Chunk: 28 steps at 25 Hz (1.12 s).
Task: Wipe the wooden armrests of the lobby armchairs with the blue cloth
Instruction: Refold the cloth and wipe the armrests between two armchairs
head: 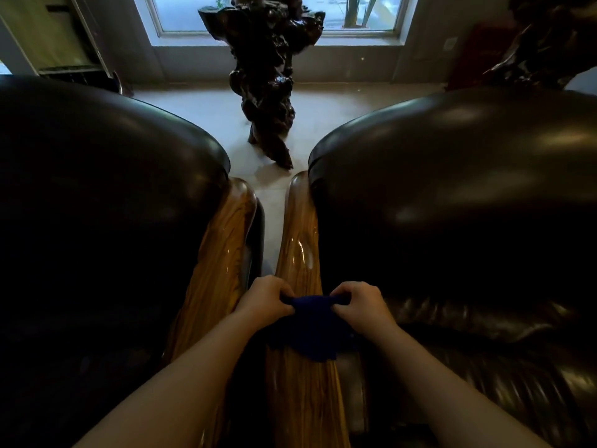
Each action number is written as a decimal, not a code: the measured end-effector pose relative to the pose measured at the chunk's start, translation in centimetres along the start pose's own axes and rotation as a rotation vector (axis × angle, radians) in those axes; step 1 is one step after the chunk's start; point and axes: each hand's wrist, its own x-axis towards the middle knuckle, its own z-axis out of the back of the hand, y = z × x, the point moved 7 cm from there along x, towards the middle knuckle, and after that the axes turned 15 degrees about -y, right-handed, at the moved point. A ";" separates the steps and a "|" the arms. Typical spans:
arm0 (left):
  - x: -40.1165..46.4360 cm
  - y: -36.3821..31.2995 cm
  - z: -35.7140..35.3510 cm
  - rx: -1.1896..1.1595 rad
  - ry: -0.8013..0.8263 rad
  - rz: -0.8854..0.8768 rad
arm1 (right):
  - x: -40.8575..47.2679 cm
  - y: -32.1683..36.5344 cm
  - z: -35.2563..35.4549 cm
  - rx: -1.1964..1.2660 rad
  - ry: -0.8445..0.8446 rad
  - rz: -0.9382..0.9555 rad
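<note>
Two glossy wooden armrests run away from me side by side: the left armchair's armrest (223,253) and the right armchair's armrest (298,234). A dark blue cloth (310,328) hangs bunched over the near part of the right one. My left hand (266,297) pinches the cloth's upper left edge. My right hand (361,305) pinches its upper right edge. Both hands hold the cloth stretched between them just above the wood.
Dark leather armchairs fill the left (97,205) and right (452,205) sides. A narrow gap of pale floor (268,195) lies between them. A dark gnarled wood sculpture (268,76) stands ahead before a window (277,14). A second dark carving (542,43) sits at far right.
</note>
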 end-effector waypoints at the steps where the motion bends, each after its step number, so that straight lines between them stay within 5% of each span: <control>1: 1.1 0.5 -0.5 0.005 -0.012 -0.001 | 1.0 -0.5 -0.7 0.008 -0.008 -0.004; 9: 5.0 2.9 -1.4 -0.043 -0.103 0.034 | 5.9 -2.2 -3.9 0.042 -0.065 0.033; 11: 4.5 2.8 -0.5 -0.145 -0.263 0.072 | 5.7 -2.6 -3.6 0.043 -0.124 0.048; 13: 2.6 2.9 0.8 -0.260 -0.586 0.093 | 4.2 -3.0 -3.0 0.033 -0.316 0.095; 15: -0.3 1.7 0.0 -0.125 -0.767 -0.061 | 1.5 -2.7 -3.8 -0.094 -0.466 0.184; 17: -2.1 0.8 -4.5 0.208 -0.652 -0.261 | -0.7 -2.5 -6.9 -0.182 -0.399 0.213; 19: -2.1 2.1 -8.0 0.341 -0.531 -0.283 | -1.1 -3.1 -10.1 -0.169 -0.281 0.163; 23: 0.8 3.2 -8.3 0.374 -0.574 -0.173 | 1.7 -3.7 -12.0 -0.133 -0.301 0.119; 28: 6.4 4.0 -7.6 0.287 -0.436 -0.107 | 6.9 -1.9 -12.3 -0.283 -0.301 0.207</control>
